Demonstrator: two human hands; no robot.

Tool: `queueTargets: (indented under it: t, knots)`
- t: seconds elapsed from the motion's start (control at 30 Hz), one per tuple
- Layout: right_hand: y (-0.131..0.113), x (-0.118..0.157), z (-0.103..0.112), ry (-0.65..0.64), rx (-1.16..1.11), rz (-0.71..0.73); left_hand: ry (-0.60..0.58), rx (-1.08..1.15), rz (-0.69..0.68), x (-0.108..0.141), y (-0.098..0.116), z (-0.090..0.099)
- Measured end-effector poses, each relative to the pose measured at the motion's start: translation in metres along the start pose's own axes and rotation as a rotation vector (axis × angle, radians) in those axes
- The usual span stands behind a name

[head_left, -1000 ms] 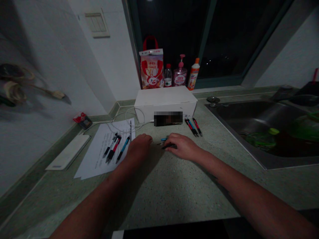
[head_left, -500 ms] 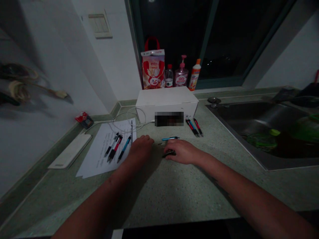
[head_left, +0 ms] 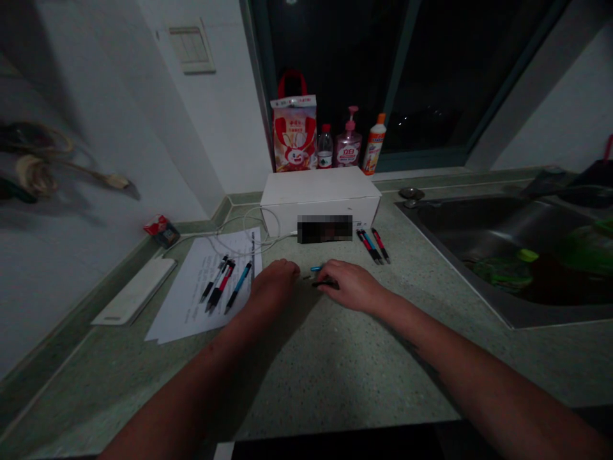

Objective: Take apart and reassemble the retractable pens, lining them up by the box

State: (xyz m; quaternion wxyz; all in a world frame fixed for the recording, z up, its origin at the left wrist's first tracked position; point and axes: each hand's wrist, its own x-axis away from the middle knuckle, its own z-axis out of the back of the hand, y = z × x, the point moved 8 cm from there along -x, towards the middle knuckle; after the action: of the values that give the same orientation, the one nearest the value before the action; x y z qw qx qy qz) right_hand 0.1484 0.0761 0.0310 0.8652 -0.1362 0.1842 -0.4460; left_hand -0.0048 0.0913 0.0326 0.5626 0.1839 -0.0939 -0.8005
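My right hand (head_left: 352, 283) is low over the countertop, its fingers closed around a slim black pen part (head_left: 325, 283). Just beyond those fingers lies a blue pen barrel (head_left: 315, 269), mostly covered by the hand. A tiny dark piece (head_left: 307, 277) rests on the counter between my two hands. My left hand (head_left: 275, 280) is at the right edge of the printed sheets, fingers curled together; whatever they hold is hidden. Several click pens (head_left: 221, 285), with black, red and blue parts, lie on the paper (head_left: 179, 313) beside it.
More pens (head_left: 371, 246) lie in front of a white box (head_left: 320, 188). A dark pixelated device (head_left: 324, 229) with a white cable leans there. Bottles (head_left: 348, 145) and a red bag (head_left: 294, 137) stand behind. The sink (head_left: 454, 268) is at right, a white flat case (head_left: 136, 292) at left.
My right hand has shifted slightly away from me with the black pen part, and now covers more of the blue barrel. My left hand has barely moved.
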Motion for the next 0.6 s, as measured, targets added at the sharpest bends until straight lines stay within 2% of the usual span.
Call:
queueTargets:
  t: [0.17,0.27,0.43,0.6]
  knots:
    - [0.013,0.0,0.008,0.13,-0.015,-0.09,-0.004,0.388,0.038,0.003,0.009,-0.01]
    - [0.013,0.0,0.009,0.157,-0.03,-0.08,-0.005,0.54,0.077,0.004,0.01,-0.015]
    - [0.009,0.001,0.013,0.175,-0.04,-0.064,0.066,0.653,0.168,0.003,0.005,-0.009]
    - [0.007,0.001,0.015,0.195,-0.036,-0.044,0.06,0.7,0.178,0.003,0.006,-0.01]
